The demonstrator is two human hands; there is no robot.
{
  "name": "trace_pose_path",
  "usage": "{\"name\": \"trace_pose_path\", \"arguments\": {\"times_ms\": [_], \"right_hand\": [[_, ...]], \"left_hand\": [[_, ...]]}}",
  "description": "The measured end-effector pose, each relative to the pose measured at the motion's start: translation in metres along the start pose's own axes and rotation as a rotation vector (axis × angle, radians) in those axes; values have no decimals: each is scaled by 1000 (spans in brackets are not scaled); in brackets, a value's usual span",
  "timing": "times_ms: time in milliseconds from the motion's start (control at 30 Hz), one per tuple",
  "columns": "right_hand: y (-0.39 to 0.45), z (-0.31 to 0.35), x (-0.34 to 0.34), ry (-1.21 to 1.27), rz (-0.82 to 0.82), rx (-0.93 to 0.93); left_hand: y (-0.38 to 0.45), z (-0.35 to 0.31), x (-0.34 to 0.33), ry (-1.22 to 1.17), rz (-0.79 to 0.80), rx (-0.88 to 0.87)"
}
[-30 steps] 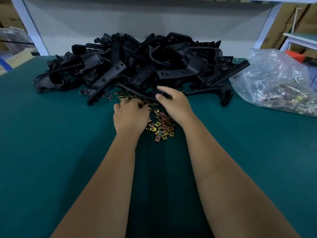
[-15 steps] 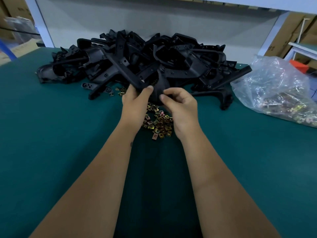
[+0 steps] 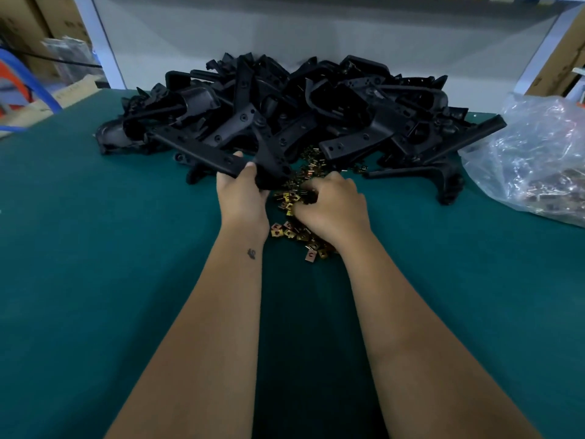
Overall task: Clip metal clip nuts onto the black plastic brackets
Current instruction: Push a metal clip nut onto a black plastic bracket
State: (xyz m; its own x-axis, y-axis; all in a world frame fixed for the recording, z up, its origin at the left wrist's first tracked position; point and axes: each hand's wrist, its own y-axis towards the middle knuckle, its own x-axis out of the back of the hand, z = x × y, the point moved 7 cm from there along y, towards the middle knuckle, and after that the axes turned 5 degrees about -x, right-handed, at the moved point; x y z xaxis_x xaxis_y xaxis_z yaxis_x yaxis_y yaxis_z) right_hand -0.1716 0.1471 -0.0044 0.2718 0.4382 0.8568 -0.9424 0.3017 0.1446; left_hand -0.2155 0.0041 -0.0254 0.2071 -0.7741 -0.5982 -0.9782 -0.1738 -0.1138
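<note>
We look down over two bare forearms stretched out across a green counter. Our left hand grips a black bracket near its lower end, thumb on top and fingers curled underneath, so the long flat arm of the part sticks out to the left and slightly away from us, lifted off the counter surface. Just to the right of it, our right hand rests palm down on the loose pile of clip nuts, a scatter of small brass-coloured squares lying between the two wrists and running toward the far side. The right fingers are curled down into the nuts; they seem to be pinching one, but the knuckles hide the fingertips and we cannot tell for sure.

Behind the hands, across the far middle of the counter, lies the big heap of brackets, black plastic pieces tangled over one another against a white back panel. Some nuts trail up to the near edge of that heap. At the far right sits a clear plastic bag, crumpled, with more small metal parts showing dimly through it. Cardboard boxes and a blue hose stand beyond the counter at the far left.
</note>
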Motion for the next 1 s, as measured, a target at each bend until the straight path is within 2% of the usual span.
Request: {"name": "trace_pose_path", "arguments": {"times_ms": [100, 200, 400, 667, 833, 1000], "right_hand": [[0, 0, 3, 66, -15, 33], [-4, -5, 6, 236, -23, 64], [-5, -18, 20, 661, -124, -42], [-7, -24, 26, 1070, -139, -122], [-9, -26, 29, 1177, -145, -127], [-9, -27, 32, 1171, -158, -120]], "left_hand": [[-5, 5, -6, 80, 22, -8], [-5, 9, -13, -8, 38, 51], [-3, 9, -19, -45, 116, 73], [-6, 13, -22, -80, 151, 123], [-6, 14, -24, -73, 153, 128], [-8, 11, -25, -64, 163, 125]]}}
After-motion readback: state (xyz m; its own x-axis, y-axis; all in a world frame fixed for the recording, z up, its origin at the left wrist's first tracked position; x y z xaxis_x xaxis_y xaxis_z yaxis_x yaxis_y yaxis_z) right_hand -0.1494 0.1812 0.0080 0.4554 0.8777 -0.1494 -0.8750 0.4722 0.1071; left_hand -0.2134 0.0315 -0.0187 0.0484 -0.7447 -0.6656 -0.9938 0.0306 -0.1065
